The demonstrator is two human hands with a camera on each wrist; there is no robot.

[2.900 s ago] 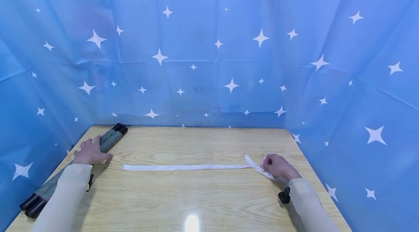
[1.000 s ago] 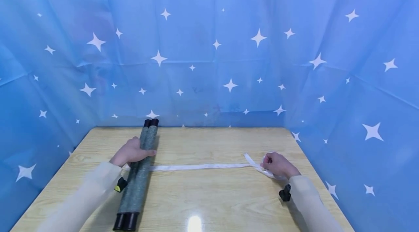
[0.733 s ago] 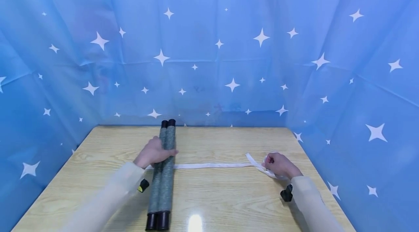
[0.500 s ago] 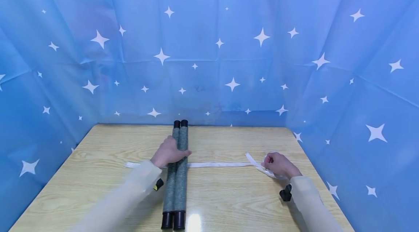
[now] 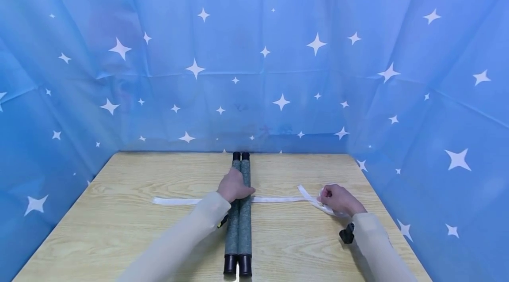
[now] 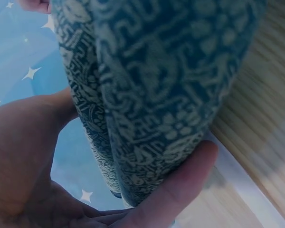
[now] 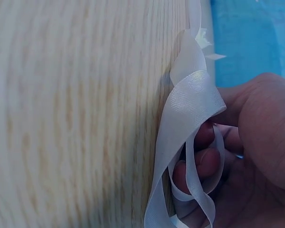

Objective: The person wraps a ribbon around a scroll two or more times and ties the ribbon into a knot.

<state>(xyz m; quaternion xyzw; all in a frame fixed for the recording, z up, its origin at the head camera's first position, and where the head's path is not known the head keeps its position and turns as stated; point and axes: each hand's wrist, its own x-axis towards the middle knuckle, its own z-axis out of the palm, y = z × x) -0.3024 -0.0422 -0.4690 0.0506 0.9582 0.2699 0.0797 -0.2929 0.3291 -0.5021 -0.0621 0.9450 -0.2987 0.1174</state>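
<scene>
A rolled scroll (image 5: pixel 245 229), two side-by-side rolls with blue-green patterned cloth and dark end knobs, runs front to back near the table's middle. My left hand (image 5: pixel 233 185) grips it across its upper half, thumb on the right side. In the left wrist view fingers curl round the patterned scroll (image 6: pixel 152 95). A white satin ribbon (image 5: pixel 278 200) stretches sideways, crossing beneath the scroll, with its left end lying flat. On the right, my right hand (image 5: pixel 339 199) pinches the ribbon's gathered part; loops of the ribbon (image 7: pixel 187 109) hang round the fingers in the right wrist view.
The wooden table (image 5: pixel 294 238) narrows toward the back in this view. A blue curtain with white stars (image 5: pixel 254 52) closes off the back and both sides. A small black wrist device (image 5: pixel 347 233) sits at the right sleeve.
My left hand took the scroll from the table's left side, turned it nearly straight front to back and carried it right across the ribbon to the middle. The right hand has stayed put.
</scene>
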